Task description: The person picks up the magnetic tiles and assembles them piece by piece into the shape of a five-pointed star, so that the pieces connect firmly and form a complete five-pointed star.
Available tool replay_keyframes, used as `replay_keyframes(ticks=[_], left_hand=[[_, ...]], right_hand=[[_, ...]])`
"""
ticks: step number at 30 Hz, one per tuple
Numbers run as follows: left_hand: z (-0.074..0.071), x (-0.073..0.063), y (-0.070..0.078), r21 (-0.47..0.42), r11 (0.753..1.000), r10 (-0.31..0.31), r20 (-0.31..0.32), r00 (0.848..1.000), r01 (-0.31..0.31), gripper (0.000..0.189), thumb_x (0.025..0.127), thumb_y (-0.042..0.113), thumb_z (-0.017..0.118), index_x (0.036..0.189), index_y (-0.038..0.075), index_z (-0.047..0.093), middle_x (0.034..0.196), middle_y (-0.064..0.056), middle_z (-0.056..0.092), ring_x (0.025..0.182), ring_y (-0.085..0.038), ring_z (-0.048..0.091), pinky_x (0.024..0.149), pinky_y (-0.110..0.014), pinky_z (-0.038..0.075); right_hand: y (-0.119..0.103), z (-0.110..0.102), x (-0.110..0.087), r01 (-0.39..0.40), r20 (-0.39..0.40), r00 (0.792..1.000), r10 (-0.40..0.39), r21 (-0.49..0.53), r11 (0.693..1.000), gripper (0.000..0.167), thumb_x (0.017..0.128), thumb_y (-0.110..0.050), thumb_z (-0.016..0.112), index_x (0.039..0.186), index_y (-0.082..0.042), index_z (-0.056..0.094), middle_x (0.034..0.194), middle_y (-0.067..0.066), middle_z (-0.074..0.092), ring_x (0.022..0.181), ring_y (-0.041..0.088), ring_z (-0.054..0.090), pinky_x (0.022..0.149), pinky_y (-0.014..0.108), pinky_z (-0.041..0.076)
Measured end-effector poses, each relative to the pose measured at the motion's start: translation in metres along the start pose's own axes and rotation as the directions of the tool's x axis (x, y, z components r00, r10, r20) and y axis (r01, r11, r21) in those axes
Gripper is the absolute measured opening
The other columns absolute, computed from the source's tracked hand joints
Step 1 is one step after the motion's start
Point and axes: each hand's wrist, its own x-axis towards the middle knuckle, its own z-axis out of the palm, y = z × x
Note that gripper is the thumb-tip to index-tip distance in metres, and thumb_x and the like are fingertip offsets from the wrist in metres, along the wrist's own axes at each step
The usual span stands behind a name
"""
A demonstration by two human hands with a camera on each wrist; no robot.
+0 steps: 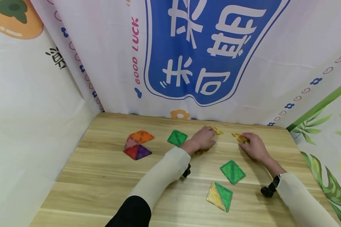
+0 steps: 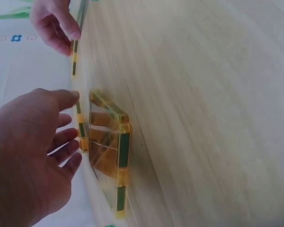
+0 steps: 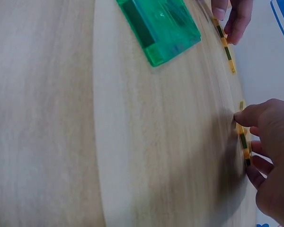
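My left hand (image 1: pixel 204 138) holds a thin yellow translucent magnetic tile (image 1: pixel 218 130) by its left end near the table's back edge. In the left wrist view its thumb and fingers lie around that tile's edge. A second yellow tile (image 2: pixel 123 151) lies closer, partly under the left hand in the head view. To the right, my right hand (image 1: pixel 254 146) pinches another yellow tile (image 1: pixel 236 136) between thumb and fingers; its far corner points left, a short gap from the left hand's tile. Both held tiles look triangular, their covered parts hidden.
A green square (image 1: pixel 177 137) made of two triangles lies left of the left hand. Farther left, orange, pink, red and purple tiles (image 1: pixel 136 148) form an open fan. In front are a green diamond (image 1: pixel 233 172) and a yellow-green one (image 1: pixel 220 196). A printed curtain (image 1: pixel 116 78) hangs behind the table.
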Motion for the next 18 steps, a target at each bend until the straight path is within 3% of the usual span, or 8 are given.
replay_keyframes(ticks=[10,18], left_hand=[[0.002,-0.002,0.004,-0.016,0.999,0.042,-0.056,0.998,-0.043,0.043,0.107,0.012,0.06,0.15,0.016,0.061,0.148,-0.004,0.06,0.134,-0.021,0.052,0.115,-0.027,0.041],[0.005,-0.001,0.005,-0.002,0.997,0.08,-0.053,0.995,-0.081,0.041,0.107,0.012,0.063,0.148,0.017,0.063,0.142,-0.002,0.063,0.131,-0.02,0.055,0.112,-0.027,0.044]], right_hand=[[0.004,0.002,-0.003,0.066,-0.028,0.997,-0.067,-0.012,0.998,0.031,0.09,-0.001,0.08,0.117,0.012,0.072,0.124,0.034,0.066,0.116,0.054,0.062,0.096,0.067,0.05],[0.005,-0.001,-0.011,0.12,-0.037,0.992,-0.12,-0.02,0.993,0.031,0.087,-0.001,0.083,0.115,0.009,0.075,0.121,0.031,0.069,0.113,0.053,0.064,0.094,0.067,0.052]])
